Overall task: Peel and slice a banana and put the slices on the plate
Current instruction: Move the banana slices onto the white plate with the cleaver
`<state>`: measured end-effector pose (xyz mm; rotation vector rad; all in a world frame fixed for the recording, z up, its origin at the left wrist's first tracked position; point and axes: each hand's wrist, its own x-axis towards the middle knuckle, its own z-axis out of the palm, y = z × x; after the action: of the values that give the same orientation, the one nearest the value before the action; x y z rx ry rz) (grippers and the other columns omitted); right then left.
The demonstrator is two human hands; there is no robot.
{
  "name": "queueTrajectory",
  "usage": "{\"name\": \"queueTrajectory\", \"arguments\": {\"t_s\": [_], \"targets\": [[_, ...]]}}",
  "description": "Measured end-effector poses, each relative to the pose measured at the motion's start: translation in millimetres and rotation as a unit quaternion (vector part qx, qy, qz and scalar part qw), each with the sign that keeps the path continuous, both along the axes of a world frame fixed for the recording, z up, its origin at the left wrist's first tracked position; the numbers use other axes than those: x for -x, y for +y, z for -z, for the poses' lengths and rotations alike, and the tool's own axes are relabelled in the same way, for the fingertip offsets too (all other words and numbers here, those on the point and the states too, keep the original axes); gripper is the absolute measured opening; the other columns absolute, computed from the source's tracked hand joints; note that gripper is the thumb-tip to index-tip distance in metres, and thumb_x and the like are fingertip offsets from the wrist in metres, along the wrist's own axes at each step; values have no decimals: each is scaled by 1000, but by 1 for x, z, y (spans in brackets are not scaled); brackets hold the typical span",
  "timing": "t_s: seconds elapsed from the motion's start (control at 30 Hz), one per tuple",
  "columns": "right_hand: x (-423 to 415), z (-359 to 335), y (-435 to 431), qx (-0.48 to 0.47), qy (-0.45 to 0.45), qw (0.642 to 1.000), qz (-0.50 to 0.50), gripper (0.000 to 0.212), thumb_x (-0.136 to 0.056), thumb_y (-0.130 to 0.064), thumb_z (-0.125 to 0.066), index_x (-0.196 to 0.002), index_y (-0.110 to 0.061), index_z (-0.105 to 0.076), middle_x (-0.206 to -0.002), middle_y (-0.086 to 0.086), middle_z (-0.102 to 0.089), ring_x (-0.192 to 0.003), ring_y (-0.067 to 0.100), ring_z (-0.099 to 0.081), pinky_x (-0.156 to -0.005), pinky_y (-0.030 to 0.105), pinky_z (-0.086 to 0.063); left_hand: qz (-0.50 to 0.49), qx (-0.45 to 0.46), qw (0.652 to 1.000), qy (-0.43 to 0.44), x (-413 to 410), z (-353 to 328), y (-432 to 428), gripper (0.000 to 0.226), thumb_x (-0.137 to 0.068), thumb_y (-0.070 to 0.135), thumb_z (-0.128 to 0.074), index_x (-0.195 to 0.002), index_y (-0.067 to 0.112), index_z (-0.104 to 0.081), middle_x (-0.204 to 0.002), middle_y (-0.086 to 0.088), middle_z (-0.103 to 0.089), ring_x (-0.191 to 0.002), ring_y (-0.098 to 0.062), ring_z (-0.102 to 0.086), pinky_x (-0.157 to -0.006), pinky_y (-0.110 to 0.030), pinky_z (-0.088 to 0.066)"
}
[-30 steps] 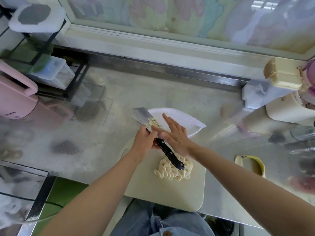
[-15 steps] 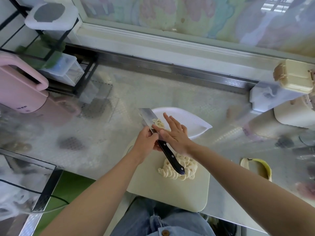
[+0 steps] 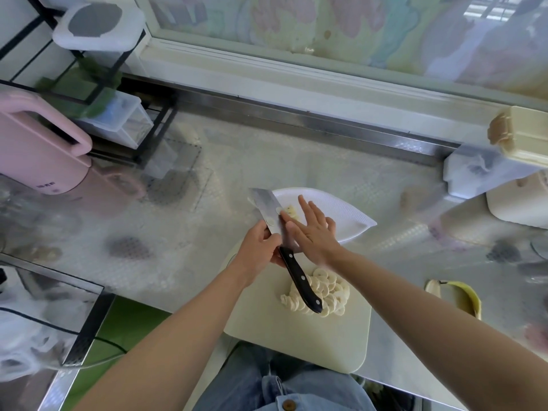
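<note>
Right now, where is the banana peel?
In the head view, the banana peel lies on the steel counter at the right, a little past the right edge of the cutting board.

Legible text: we find none. Pink appliance (image 3: 44, 155), at the left edge of the surface (image 3: 296, 164): we note one small dark marking low on its front, possibly a brand or label, too small and blurred for us to read.
</note>
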<state>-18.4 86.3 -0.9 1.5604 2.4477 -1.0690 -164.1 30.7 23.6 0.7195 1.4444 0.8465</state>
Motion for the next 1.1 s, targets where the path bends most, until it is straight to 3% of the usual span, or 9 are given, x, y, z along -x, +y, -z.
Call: {"name": "queueTrajectory", "arguments": {"t_s": [0.1, 0.23, 0.43, 0.57, 0.77, 0.83, 0.97, 1.1], "targets": [[-5, 3, 1, 13, -19, 999, 30, 51, -98, -54, -12, -147, -41, -19, -158, -5, 15, -145, 15, 15, -113, 42, 7, -4, 4, 1000, 15, 3, 1, 0, 34, -91, -2, -40, -118, 9, -57, -100, -25, -62, -75, -27, -68, -61, -40, -58], [4, -4, -2, -15, 38, 999, -19, 55, -90, -61, -6, -144, -52, -16, -158, -8, 15, -143, 9, 15, -112, 42, 6, 20, -5, 999, 29, 5, 0, 0, 31, -92, 1, -43, -117, 9, -58, -103, -28, -63, -85, -34, -69, -60, -38, -58], [3, -3, 2, 6, -35, 999, 23, 51, -99, -52, -12, -148, -40, -18, -159, 0, 14, -145, 16, 14, -113, 45, 4, 19, -10, 999, 31, 5, -4, -4, 32, -89, -4, -41, -113, 8, -59, -98, -23, -63, -75, -28, -68, -58, -39, -58], [5, -7, -4, -18, -11, 1000, -15, 56, -92, -58, -6, -146, -47, -15, -158, -4, 15, -144, 14, 14, -112, 44, 3, 23, -13, 999, 29, 5, -4, -4, 34, -91, -1, -42, -120, 10, -58, -101, -22, -65, -81, -30, -69, -58, -37, -57], [-1, -8, -4, -4, -78, 997, 15, 53, -100, -47, -17, -142, -23, -37, -159, 4, 9, -146, 20, 9, -113, 47, -4, 26, -8, 999, 18, 5, -7, -5, 36, -91, -3, -41, -119, 12, -58, -101, -14, -67, -72, -21, -69, -58, -35, -57], [-4, -8, -5, -24, -68, 997, 7, 54, -99, -50, -16, -139, -26, -43, -160, 2, 8, -146, 19, 8, -113, 46, -4, 28, -9, 999, 15, 5, -7, -5, 34, -91, -3, -41, -118, 9, -58, -101, -16, -67, -73, -22, -70, -58, -35, -57], [-2, -13, -7, -34, 65, 997, -14, 58, -89, -63, -5, -143, -50, -21, -159, -8, 11, -145, 12, 10, -111, 40, -1, 27, -15, 1000, 5, 5, -5, -6, 28, -93, -3, -43, -115, 5, -58, -86, -12, -64, -70, -20, -69, -57, -32, -56], [5, -17, -12, -16, 104, 993, -58, 55, -86, -64, 1, -137, -61, -20, -158, -12, 12, -144, 8, 13, -111, 38, 5, 37, -29, 999, -4, 5, -5, -7, 21, -97, 8, -50, -116, 7, -57, -98, -22, -65, -77, -23, -71, -61, -34, -56]]}}
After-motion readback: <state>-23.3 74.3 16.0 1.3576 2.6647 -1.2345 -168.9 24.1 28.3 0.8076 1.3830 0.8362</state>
